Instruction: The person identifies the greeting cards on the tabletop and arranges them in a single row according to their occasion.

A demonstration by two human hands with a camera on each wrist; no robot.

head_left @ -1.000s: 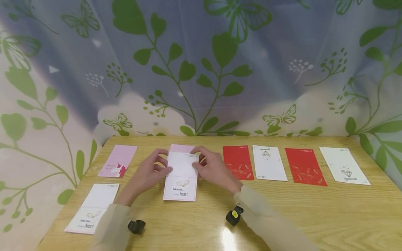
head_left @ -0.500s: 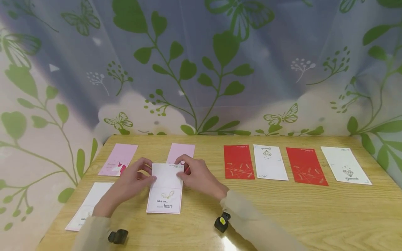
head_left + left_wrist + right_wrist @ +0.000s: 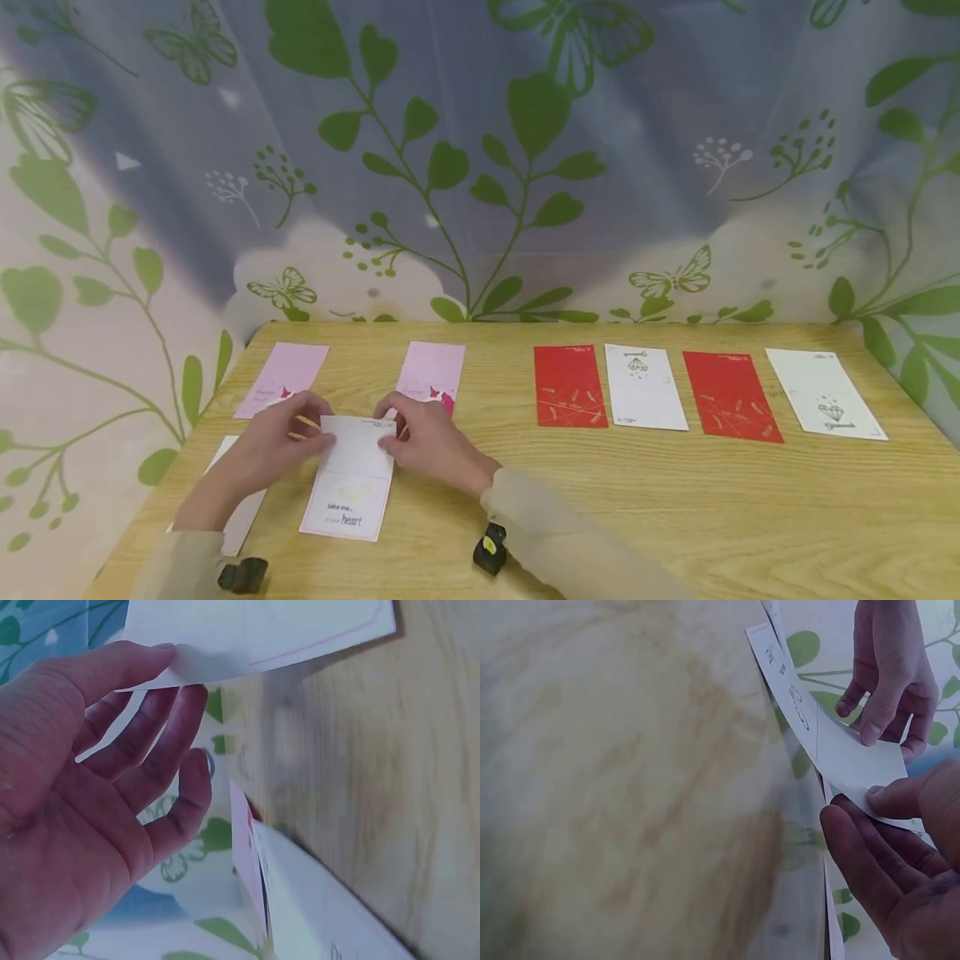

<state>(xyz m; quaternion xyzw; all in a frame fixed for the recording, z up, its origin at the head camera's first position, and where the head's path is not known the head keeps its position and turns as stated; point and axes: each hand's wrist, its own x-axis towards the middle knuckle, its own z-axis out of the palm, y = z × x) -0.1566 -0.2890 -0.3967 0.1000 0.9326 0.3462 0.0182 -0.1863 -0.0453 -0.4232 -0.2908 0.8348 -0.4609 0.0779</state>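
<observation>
A blue and white curtain (image 3: 660,167) printed with green leaves and butterflies rises at the far side, behind a wooden table (image 3: 675,517). Over the table's near left part reach two arms in pale sleeves (image 3: 570,537). The left hand (image 3: 273,446) pinches the held white card (image 3: 352,483) at the far end of its left edge, thumb on the printed face and fingers beneath; the right hand (image 3: 435,446) pinches the same end at the right edge, thumb likewise on top. The card thus lies between the two hands, with most of its length running out from the grip toward the near side, and in the right wrist view it bends slightly. Another white card (image 3: 243,525) lies at the near left, partly covered by the left hand and forearm. Beyond the hands lie a pink card (image 3: 292,367) at the far left and a second pink card (image 3: 431,367) to its right. Farther right stand in a row a red card (image 3: 570,379), a white diamond-print card (image 3: 647,400), another red card (image 3: 727,404) and another diamond-print card (image 3: 817,383). A small black device (image 3: 242,575) sits at the left wrist, another small device (image 3: 489,560) at the right.
</observation>
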